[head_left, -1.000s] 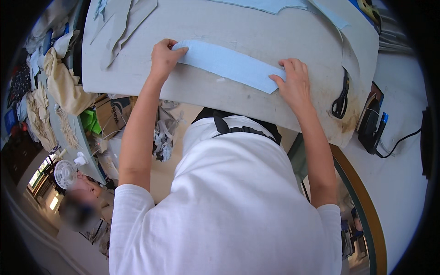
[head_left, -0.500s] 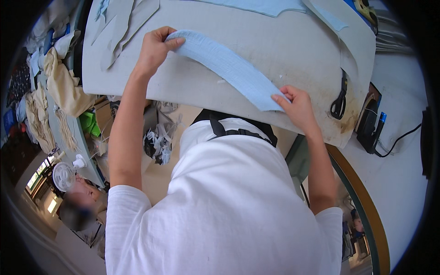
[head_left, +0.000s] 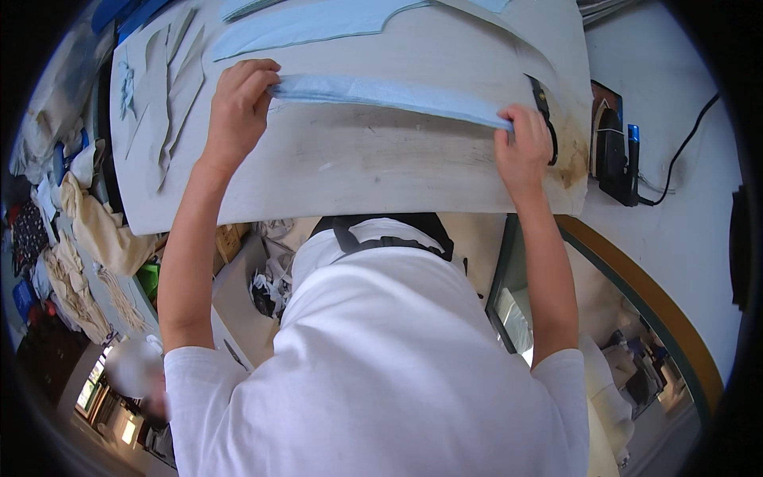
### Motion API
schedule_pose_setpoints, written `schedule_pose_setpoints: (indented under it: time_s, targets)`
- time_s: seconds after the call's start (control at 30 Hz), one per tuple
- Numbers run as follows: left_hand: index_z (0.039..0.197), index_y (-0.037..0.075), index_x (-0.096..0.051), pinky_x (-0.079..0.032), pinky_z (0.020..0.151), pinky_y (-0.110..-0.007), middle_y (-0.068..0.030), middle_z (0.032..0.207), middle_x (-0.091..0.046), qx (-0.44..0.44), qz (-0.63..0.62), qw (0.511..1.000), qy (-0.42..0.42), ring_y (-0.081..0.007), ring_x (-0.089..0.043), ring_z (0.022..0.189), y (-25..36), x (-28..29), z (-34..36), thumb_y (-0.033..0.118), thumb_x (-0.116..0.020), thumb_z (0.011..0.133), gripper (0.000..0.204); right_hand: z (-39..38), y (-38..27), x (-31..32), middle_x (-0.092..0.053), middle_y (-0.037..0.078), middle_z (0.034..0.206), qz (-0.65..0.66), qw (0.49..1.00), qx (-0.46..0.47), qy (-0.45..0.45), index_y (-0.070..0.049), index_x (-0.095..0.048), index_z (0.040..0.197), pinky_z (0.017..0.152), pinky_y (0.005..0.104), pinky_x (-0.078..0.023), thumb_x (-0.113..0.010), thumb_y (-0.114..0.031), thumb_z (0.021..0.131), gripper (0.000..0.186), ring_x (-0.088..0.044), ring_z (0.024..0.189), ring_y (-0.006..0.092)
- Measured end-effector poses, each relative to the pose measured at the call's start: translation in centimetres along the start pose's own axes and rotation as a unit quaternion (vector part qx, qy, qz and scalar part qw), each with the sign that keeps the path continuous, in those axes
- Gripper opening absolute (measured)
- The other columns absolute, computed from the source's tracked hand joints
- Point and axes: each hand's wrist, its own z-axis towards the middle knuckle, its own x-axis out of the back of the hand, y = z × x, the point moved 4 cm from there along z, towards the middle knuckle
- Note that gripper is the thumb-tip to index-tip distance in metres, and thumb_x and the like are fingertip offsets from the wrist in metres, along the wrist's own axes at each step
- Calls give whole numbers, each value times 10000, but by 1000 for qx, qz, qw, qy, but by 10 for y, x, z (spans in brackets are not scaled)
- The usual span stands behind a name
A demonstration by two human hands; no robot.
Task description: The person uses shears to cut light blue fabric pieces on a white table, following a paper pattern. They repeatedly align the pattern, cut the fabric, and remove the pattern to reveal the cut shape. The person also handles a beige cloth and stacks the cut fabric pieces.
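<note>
A long strip of light-blue fabric (head_left: 389,97), seemingly several layers thick, stretches across between my two hands above the white table. Its left end is pinched in my left hand (head_left: 240,107), with the fingers curled over it. My right hand (head_left: 524,147) grips the other end between thumb and fingers, a little nearer to me. Just beside the right hand lie black-handled scissors (head_left: 543,99), partly hidden by the fingers. Beyond the strip, larger cut pieces of light-blue fabric (head_left: 310,30) lie flat.
Grey-white paper pattern pieces (head_left: 179,99) lie on the table's left side. A dark device with a cable (head_left: 612,167) stands past the right edge. Heaped cloth (head_left: 103,226) lines the left, and a person (head_left: 151,397) is at lower left. Scraps (head_left: 274,282) sit below the table edge.
Both hands have turned the strip from a steep slant to nearly level, and it now shows edge-on. My right hand has moved away from me, next to the scissors. The view has shifted.
</note>
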Motion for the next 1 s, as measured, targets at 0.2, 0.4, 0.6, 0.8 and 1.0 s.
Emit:
schedule_pose_setpoints:
  time_s: [0.2, 0.4, 0.6, 0.8, 1.0]
  targets:
    - [911, 15, -599, -477, 923, -438, -135, 1089, -631, -141, 125, 981, 52, -295, -612, 1052, 3, -33, -38, 8, -638, 739, 177, 11, 24, -32, -606, 39, 943, -37, 995, 87, 15, -110, -618, 864, 778, 386, -465, -630, 46, 653, 263, -597, 904, 254]
    - [945, 29, -594, -467, 957, -433, -122, 1131, -614, -124, 162, 979, 1, -277, -602, 1075, 2, -63, -89, 80, -626, 741, 213, -11, 20, -55, -604, 35, 960, -30, 993, 100, -53, -118, -624, 867, 791, 392, -456, -648, 33, 654, 263, -594, 928, 247]
    - [1053, 25, -622, -439, 989, -447, -135, 1163, -616, -23, 136, 990, -25, -307, -576, 1140, 1, -63, -122, 70, -671, 710, 350, -30, 34, -53, -621, 58, 1035, -45, 993, 75, -79, -95, -655, 955, 850, 404, -465, -658, 13, 722, 257, -598, 986, 279]
    - [1117, 5, -646, -441, 959, -463, -163, 1186, -629, 152, 58, 986, 31, -349, -574, 1127, -6, -75, -101, 17, -708, 771, 351, -35, 40, -49, -644, 81, 1086, -22, 997, 11, -74, -75, -661, 1043, 885, 413, -487, -647, -20, 793, 256, -604, 1018, 309]
    - [1096, -14, -669, -494, 885, -445, -198, 1073, -657, 282, -44, 956, -61, -374, -608, 1022, -14, -99, -62, 67, -757, 779, 339, -25, 45, -52, -670, 82, 1050, -29, 996, 9, -83, -84, -665, 1063, 853, 397, -512, -634, -14, 807, 267, -627, 994, 296]
